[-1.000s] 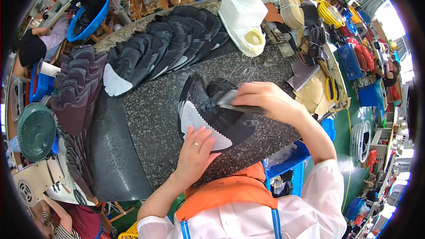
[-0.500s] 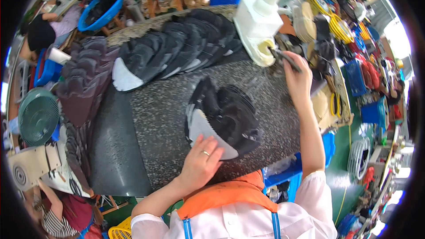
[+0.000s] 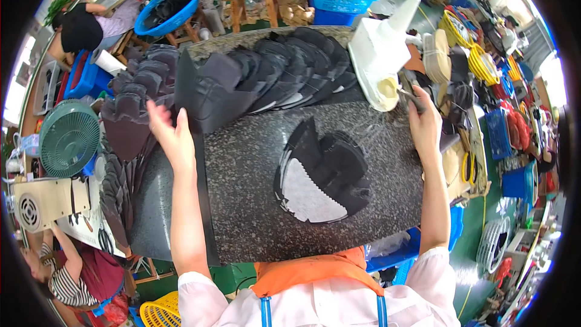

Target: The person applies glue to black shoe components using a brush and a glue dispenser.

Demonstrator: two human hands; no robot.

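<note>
One dark cut piece [image 3: 215, 94] shows at the left end of a fanned row [image 3: 302, 63] of black pieces along the far side of the tabletop [image 3: 248, 224], with the left hand [image 3: 177, 136] right at its left edge. That hand's grip is open, fingers spread away from the thumb; blur hides whether the thumb touches the piece. The right hand [image 3: 425, 124] has its grip closed around a dark handheld tool [image 3: 415, 102], just beside the yellowish mouth [image 3: 387, 88] of a white spouted container [image 3: 375, 48]. Between the forearms, a stack of black pieces [image 3: 340, 158] lies on the speckled stone-like top, its pale toothed panel [image 3: 308, 194] facing up on the near-left side, touched by neither hand. The step in hand appears to be handling a single piece at the row while the tool is loaded at the container; whether that piece is being set down or picked up cannot be told. In my judgement, the next move calls for the left fingers to steady the stack by its edge, and for the right hand to bring the tool across without dripping.
</note>
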